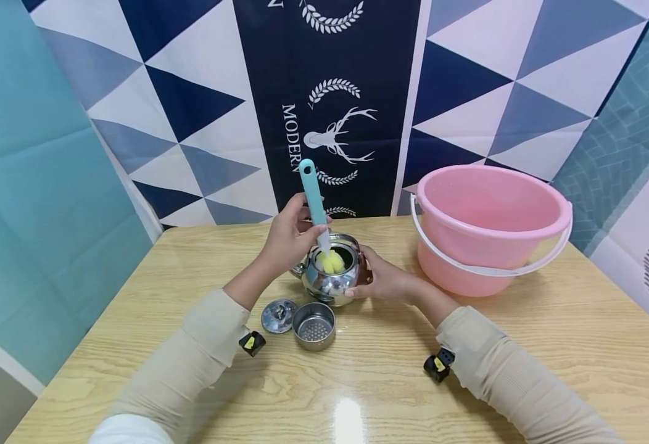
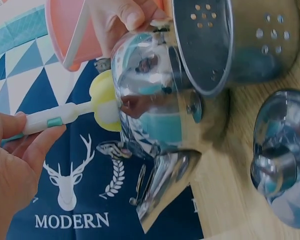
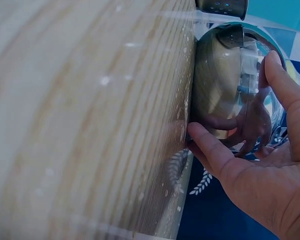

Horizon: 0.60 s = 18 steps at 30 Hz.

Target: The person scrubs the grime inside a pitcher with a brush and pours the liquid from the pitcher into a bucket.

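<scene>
A shiny steel teapot (image 1: 327, 287) stands upright on the table with its top uncovered. My left hand (image 1: 293, 232) pinches the turquoise and white handle of a sponge brush (image 1: 313, 196) between thumb and fingers. The brush's yellow sponge head (image 2: 104, 100) is at the teapot's mouth, partly inside it. From the right, my right hand (image 1: 382, 277) grips the pot's side, thumb and fingers spread round its body in the right wrist view. The spout (image 2: 167, 182) points left. In front of the pot are its knobbed lid (image 1: 278, 316) and a perforated steel strainer cup (image 1: 314, 327), side by side.
A pink bucket (image 1: 485, 262) with a white handle stands at the right rear, near my right forearm. The wooden table (image 1: 391, 382) meets a patterned cloth backdrop (image 1: 202, 111) at its far edge.
</scene>
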Available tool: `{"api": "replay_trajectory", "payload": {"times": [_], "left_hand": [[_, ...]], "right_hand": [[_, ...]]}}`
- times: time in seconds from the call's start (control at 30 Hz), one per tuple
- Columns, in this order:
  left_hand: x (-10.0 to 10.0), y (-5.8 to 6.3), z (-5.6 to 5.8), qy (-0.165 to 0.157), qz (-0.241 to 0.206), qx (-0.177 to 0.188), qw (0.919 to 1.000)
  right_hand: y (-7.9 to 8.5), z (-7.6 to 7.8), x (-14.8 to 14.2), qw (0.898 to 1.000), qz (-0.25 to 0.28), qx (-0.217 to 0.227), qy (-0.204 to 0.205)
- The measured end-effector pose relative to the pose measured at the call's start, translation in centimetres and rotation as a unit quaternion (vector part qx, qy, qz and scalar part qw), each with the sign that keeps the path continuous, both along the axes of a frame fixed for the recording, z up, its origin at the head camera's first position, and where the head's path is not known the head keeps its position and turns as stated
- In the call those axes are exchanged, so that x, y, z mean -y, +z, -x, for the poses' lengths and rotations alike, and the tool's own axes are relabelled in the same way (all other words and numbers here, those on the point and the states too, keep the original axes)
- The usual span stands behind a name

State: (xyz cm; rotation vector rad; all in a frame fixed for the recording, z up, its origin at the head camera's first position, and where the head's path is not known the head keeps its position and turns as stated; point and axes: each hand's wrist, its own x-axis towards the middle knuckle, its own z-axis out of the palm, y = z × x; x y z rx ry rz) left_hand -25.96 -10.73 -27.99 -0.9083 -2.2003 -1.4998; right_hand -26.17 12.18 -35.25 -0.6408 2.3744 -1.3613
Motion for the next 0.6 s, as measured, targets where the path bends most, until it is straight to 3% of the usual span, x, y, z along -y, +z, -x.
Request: {"api": "replay_trajectory", "payload": {"times": [0.3,0.6], "left_hand": [[0.4,0.1,0.8,0.006,-0.008,0.015,0.9998],[-0.8,0.7,0.9,0.025,-0.021,0.051,0.9982]], "right_hand": [[0.0,0.1,0.1,1.000,-0.005,-0.007,0.000],[-0.2,0.2,-0.1,1.000,0.002,-0.015,0.010]]}}
